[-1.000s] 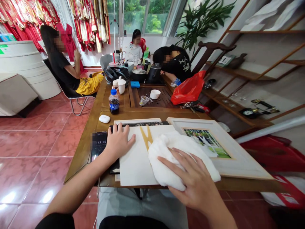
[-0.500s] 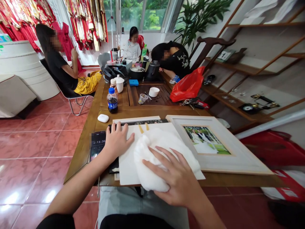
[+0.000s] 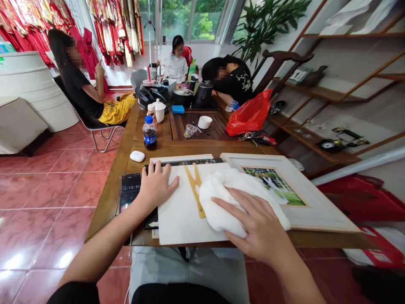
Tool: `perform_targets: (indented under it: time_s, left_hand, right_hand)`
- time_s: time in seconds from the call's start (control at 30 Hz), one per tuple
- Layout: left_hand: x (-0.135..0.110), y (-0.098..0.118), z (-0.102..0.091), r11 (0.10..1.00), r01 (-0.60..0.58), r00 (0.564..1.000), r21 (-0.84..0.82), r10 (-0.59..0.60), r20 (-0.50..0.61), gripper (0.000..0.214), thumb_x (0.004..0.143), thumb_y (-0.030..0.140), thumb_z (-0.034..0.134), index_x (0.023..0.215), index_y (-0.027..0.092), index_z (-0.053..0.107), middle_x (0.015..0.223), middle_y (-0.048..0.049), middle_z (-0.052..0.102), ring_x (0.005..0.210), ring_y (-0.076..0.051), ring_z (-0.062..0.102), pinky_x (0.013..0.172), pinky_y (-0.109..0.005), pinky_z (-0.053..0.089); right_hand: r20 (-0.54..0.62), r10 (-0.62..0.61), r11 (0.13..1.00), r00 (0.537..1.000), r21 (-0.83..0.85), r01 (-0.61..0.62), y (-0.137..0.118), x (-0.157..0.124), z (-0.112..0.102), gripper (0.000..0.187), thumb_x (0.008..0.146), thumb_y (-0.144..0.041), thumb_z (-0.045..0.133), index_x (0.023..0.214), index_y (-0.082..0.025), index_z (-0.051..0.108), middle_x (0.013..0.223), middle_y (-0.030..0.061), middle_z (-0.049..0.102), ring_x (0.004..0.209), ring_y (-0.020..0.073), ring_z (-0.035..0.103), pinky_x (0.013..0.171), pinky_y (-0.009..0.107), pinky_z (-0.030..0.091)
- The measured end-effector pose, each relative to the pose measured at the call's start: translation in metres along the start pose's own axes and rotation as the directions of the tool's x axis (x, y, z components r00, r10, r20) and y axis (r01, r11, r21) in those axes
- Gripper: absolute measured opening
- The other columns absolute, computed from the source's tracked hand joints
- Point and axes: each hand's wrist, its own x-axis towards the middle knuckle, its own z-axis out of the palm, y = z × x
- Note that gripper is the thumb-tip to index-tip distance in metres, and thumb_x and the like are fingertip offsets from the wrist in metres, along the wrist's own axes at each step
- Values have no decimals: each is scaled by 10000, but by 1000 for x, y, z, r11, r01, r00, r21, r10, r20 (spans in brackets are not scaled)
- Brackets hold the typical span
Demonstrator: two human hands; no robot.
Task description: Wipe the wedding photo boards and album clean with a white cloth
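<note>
My left hand lies flat with fingers spread on the left part of a white board, pressing nothing else I can see. My right hand grips a soft, fluffy white wad that looks like cotton, fingers curled over its top. The wad rests across the board's right side and overlaps the picture frame, which holds a photo of two people. Between my hands lies a flat yellow forked piece, its two prongs pointing away from me. Under the board, a dark sheet and another pale frame edge show.
By my left hand are a phone with a running timer and a white earbud case. Farther back stand a cola bottle, a white cup and a red plastic bag. Several people sit around the table.
My right hand has slid to the right with the white wad, uncovering most of the yellow forked piece. My left hand has stayed in place.
</note>
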Motion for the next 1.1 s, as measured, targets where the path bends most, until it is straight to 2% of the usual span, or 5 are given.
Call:
perform_targets:
  time_s: [0.2, 0.37, 0.83, 1.0, 1.1]
  left_hand:
    - [0, -1, -2, 1000, -1, 1000, -10, 1, 11, 485, 1009, 543, 398, 1303, 196, 564, 1383, -179, 530, 1299, -384, 463, 1041, -552, 392]
    - [0, -1, 0, 1000, 3, 1000, -13, -3, 6, 489, 1007, 546, 406, 1303, 191, 565, 1384, -182, 530, 1303, -388, 462, 1041, -555, 394]
    - [0, 0, 2, 1000, -2, 1000, 2, 2, -17, 503, 1008, 546, 410, 1306, 172, 565, 1390, -189, 532, 1293, -387, 471, 1034, -552, 404]
    - [0, -1, 3, 999, -31, 998, 7, 31, -54, 495, 1009, 527, 426, 1321, 165, 557, 1368, -187, 549, 1276, -375, 497, 1066, -553, 384]
    - [1, -3, 2, 991, -133, 983, 2, 132, -124, 484, 1012, 453, 457, 1399, 166, 498, 1413, -173, 530, 1305, -347, 487, 1106, -517, 366]
  right_hand:
    - [86, 114, 993, 990, 0, -114, 28, 42, 13, 506, 932, -421, 525, 1425, -311, 567, 1475, 134, 523, 1253, 359, 528, 926, 523, 456]
    - [83, 121, 993, 989, 8, -122, 45, 59, 17, 484, 955, -436, 519, 1413, -288, 577, 1468, 149, 514, 1257, 351, 529, 946, 518, 451]
    - [28, -15, 999, 999, 34, 14, 8, -20, -12, 538, 880, -352, 587, 1411, -276, 552, 1487, 159, 472, 1273, 394, 502, 941, 553, 430]
    - [28, 44, 999, 999, -3, -44, 5, -15, -11, 527, 891, -365, 571, 1411, -280, 555, 1475, 153, 490, 1252, 372, 525, 924, 517, 451]
    - [36, 90, 994, 995, -58, -88, 3, -2, -7, 531, 911, -411, 569, 1425, -280, 549, 1459, 165, 503, 1224, 365, 546, 889, 500, 473]
